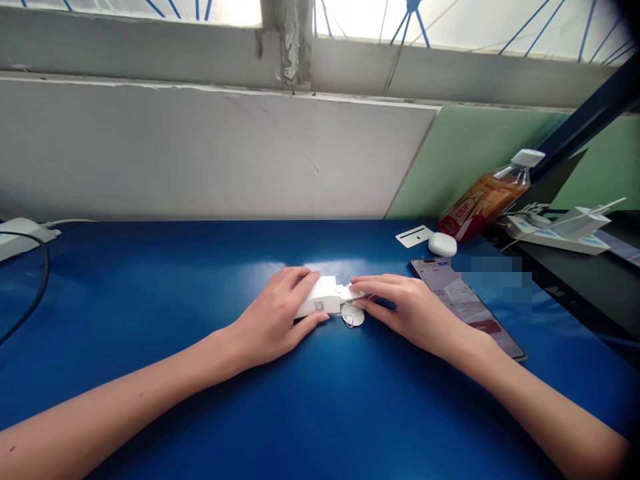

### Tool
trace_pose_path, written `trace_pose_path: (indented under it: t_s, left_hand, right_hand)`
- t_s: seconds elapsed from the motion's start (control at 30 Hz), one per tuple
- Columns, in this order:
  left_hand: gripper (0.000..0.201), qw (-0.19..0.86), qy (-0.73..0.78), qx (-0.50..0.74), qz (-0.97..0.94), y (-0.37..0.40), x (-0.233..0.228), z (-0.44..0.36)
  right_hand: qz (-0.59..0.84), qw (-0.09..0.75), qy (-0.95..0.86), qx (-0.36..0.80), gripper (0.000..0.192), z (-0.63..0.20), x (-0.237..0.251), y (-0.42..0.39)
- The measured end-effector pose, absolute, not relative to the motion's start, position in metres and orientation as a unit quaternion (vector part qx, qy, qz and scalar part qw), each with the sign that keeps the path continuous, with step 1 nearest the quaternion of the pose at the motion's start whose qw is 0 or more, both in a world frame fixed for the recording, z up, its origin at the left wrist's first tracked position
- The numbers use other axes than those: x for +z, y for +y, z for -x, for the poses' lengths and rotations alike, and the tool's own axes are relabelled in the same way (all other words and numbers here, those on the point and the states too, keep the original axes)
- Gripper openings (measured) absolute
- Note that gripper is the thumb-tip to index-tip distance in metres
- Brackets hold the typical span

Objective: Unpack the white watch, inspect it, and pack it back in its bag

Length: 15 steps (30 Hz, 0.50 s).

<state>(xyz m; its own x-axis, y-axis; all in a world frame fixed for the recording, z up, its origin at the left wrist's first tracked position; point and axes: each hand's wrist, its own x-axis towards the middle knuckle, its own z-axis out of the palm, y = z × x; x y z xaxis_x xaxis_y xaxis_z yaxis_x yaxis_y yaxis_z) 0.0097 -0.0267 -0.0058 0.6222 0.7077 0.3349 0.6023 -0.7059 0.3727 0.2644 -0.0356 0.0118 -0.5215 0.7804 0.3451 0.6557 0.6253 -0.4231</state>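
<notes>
Blue and glossy, the table (150, 300) fills the near half of the view, catching a pale sheen of window light near its middle. Both bare forearms reach in from the near edge. The left hand (273, 319) grips a small white box (320, 297), its fingers (306, 280) closed over the top and the thumb tucked beneath; a small printed code shows on the box's side. The right hand (410, 308) lies just beside it, fingers stretched flat and pinched on a small white tab at the box's open end, with a round white piece (353, 315) lying on the table just under them. Right of that hand a smartphone (470, 307) lies face up, screen lit. Farther back sit a white earbud case (443, 245) and a white card (414, 235), then a tilted bottle (493, 193) with an orange label and a white power strip (555, 233). At the far left, a white adapter (23, 235) trails a dark cable (37, 287). Behind rises a white wall (200, 153), a green panel (475, 153) to the right, and bright windows above.
</notes>
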Motion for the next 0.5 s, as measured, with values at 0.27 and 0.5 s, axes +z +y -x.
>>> trace_pose_path:
  t_s: [0.27,0.5]
  left_hand:
    - [0.050,0.118,0.373,0.234,-0.890,-0.027,-0.007,-0.010]
    - [0.051,0.117,0.370,0.227,-0.893,-0.026,-0.007,-0.010]
  right_hand:
    - [0.365,0.188,-0.909,0.073,0.032,-0.276,0.024,-0.030]
    - [0.352,0.209,-0.909,0.078,0.026,-0.268,0.015,-0.029]
